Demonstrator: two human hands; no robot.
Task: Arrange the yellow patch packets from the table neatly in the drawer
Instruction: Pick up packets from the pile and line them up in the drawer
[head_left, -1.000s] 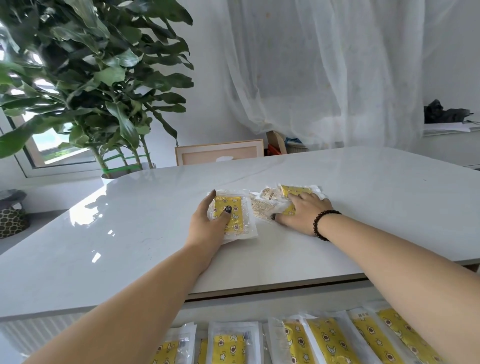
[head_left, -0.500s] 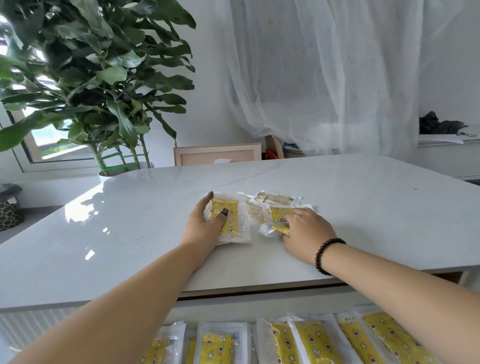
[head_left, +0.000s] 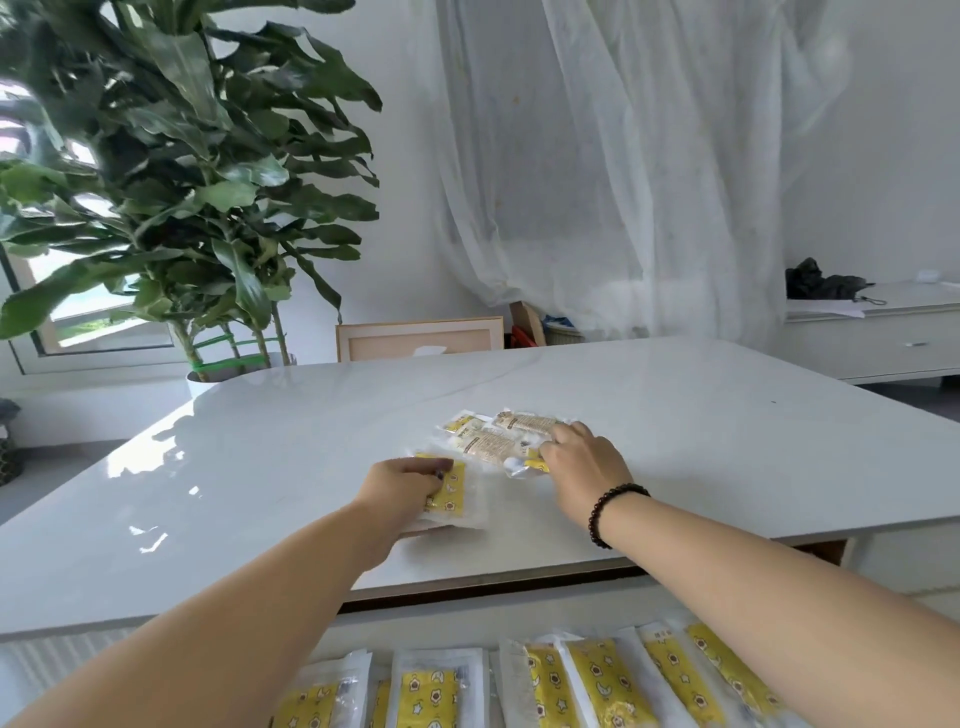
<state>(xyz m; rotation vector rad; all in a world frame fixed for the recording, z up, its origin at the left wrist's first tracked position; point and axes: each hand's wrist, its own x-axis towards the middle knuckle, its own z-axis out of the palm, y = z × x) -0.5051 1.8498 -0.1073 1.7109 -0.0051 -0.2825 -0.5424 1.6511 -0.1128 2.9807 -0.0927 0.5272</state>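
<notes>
Head view. Risk first: the packets are slick plastic on a glossy surface (head_left: 675, 415), so a packet dragged toward the near edge could slide off and fall past the drawer (head_left: 363, 631) rather than into it. The loose pile (head_left: 498, 434), lying just beyond the right hand, could scatter if only one packet is pulled from it, and a careless drop could disturb the row of yellow packets (head_left: 587, 680) already lined up in the drawer below the surface's near edge.

The left hand (head_left: 402, 486) lies curled on a yellow patch packet (head_left: 451, 488), fingers bent and pressing it onto the surface; whether it is actually pinched cannot be told. The right hand (head_left: 582, 462), with a bead bracelet (head_left: 608, 512) at the wrist, rests on the pile's near side, fingers narrowed around a packet edge.
</notes>
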